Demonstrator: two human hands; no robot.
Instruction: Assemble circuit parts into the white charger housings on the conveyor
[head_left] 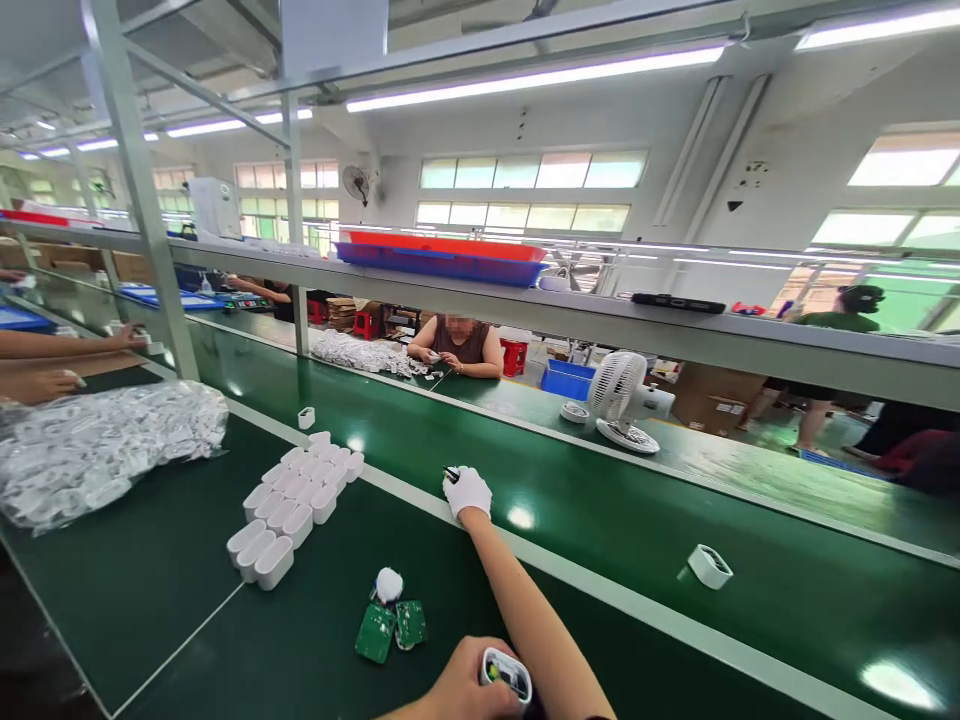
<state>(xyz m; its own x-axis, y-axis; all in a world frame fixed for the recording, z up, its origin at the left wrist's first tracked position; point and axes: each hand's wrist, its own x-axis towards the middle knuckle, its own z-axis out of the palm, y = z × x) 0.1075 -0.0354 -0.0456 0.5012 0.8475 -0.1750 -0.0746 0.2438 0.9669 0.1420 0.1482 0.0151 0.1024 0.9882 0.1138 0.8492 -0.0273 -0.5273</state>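
The left hand (461, 690), bare and low at the frame's bottom edge, has its grip clenched around a white charger shell (506, 675) whose open end faces up and toward the camera, its long axis lying roughly left to right. The gloved right hand (466, 490) reaches far out to the bench (150, 580) edge by the green conveyor belt (600, 500), pinching a small dark part (451, 474); two green circuit boards (390, 628) lie between the hands, just left of the right forearm, with rows of white shells (292, 505) further left
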